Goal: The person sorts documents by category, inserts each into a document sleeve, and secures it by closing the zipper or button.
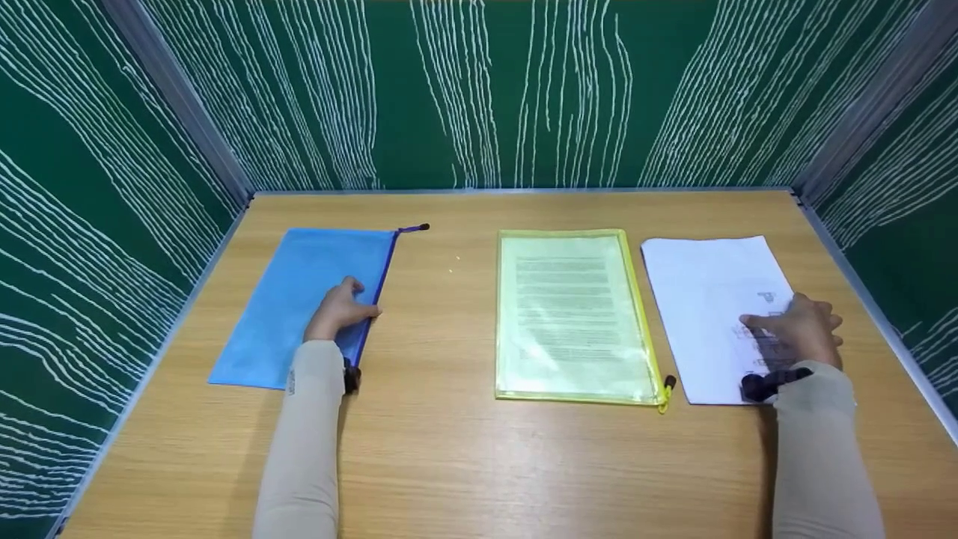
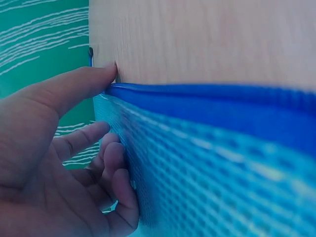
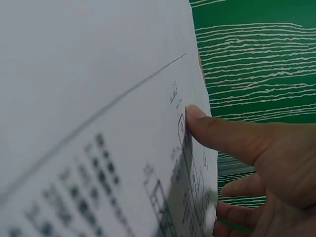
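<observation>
A blue mesh zip pouch [image 1: 299, 277] lies on the left of the table, its dark blue zip edge on the right. Over it is my left hand [image 1: 340, 308]; the thumb touches the zip edge [image 2: 207, 98] and the other fingers bend loosely near the mesh. On the right lies a stack of white paper [image 1: 703, 299] with printed text and drawings. My right hand [image 1: 804, 328] is at the stack's right edge, thumb on the top sheet [image 3: 108, 64] and fingers spread past the edge. Neither hand visibly pinches anything.
A yellow clear zip pouch [image 1: 572, 374] with a printed sheet inside lies between the blue pouch and the papers. Small white specks [image 1: 454, 263] dot the wooden table [image 1: 426, 449]. Green walls [image 1: 404, 90] with white lines enclose the back and sides.
</observation>
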